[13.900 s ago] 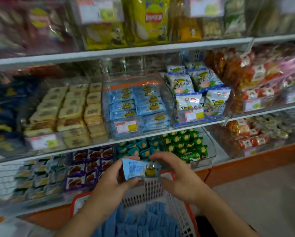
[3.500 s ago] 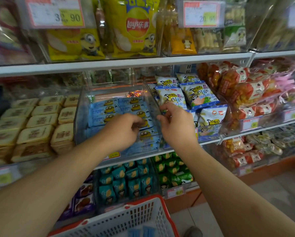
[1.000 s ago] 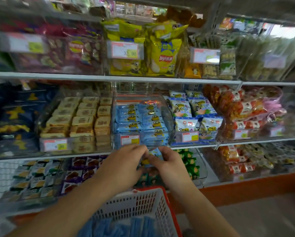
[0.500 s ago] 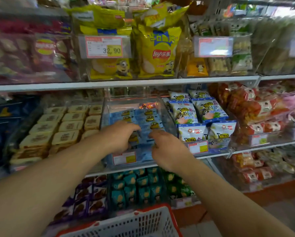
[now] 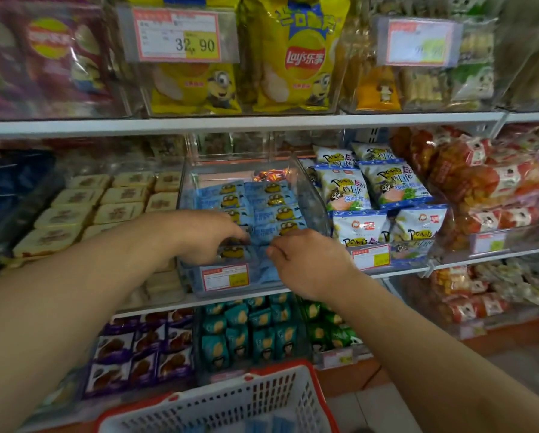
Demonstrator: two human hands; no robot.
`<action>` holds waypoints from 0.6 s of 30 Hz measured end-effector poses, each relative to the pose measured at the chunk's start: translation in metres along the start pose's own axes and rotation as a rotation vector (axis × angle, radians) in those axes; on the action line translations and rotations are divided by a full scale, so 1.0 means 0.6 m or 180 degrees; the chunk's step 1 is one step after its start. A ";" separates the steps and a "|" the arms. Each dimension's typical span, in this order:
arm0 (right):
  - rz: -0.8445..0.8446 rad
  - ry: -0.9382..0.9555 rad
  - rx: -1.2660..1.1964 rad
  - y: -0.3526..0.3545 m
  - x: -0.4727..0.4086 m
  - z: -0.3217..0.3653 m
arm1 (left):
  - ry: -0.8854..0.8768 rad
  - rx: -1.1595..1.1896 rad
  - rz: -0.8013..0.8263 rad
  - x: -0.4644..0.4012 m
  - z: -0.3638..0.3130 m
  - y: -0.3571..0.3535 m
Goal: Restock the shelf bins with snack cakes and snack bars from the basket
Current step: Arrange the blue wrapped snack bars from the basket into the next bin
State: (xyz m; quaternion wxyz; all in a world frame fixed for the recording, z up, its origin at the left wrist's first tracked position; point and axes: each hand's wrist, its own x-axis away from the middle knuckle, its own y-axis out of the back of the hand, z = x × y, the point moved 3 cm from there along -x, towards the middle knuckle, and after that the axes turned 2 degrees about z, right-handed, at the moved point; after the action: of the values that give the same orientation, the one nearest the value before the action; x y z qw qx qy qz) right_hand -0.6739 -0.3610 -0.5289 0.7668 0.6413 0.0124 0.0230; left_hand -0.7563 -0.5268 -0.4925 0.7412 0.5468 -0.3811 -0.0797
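Both hands reach into the front of the clear bin (image 5: 312,195) on the middle shelf, and between them lies a blue snack cake packet (image 5: 235,252) with a yellow cartoon figure. The left hand (image 5: 205,237) curls its fingers down onto that packet's left end; the right hand (image 5: 305,260) bends its fingers at the packet's right edge, though whether its grip truly pinches the wrapper cannot be told. Behind the grip, rows of blue packets (image 5: 262,201) fill the bin. Left of the left hand sit beige cakes (image 5: 118,195); right of the right hand, white-and-blue bags (image 5: 384,185). Below, nearest the person, is the white basket (image 5: 230,401) with a red rim.
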 end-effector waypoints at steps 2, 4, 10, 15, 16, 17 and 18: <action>0.0014 -0.0012 -0.0056 0.001 0.000 0.001 | -0.0016 0.0070 0.0119 0.006 -0.004 0.001; 0.0029 -0.0023 -0.0069 0.002 -0.001 0.002 | -0.0009 0.0237 0.0215 0.010 -0.012 -0.006; 0.0036 -0.0098 -0.0055 0.000 -0.002 0.005 | 0.0082 0.0759 -0.0117 0.013 -0.027 -0.031; -0.0034 -0.0108 0.0055 -0.001 -0.001 0.011 | 0.0260 0.0354 -0.0038 0.034 -0.047 -0.045; -0.0052 -0.0098 0.0064 -0.002 0.000 0.012 | 0.0247 0.0327 -0.0063 0.040 -0.055 -0.047; -0.0064 -0.0081 0.0053 -0.002 0.001 0.013 | 0.0237 0.0342 -0.0086 0.047 -0.062 -0.046; -0.0058 -0.0065 0.0006 -0.003 0.003 0.013 | 0.0245 0.0402 -0.0113 0.052 -0.066 -0.048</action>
State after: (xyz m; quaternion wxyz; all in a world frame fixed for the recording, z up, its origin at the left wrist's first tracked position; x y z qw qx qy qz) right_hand -0.6718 -0.3687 -0.5294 0.7665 0.6421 0.0105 0.0095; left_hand -0.6998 -0.5249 -0.5069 0.7178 0.6018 -0.3469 -0.0476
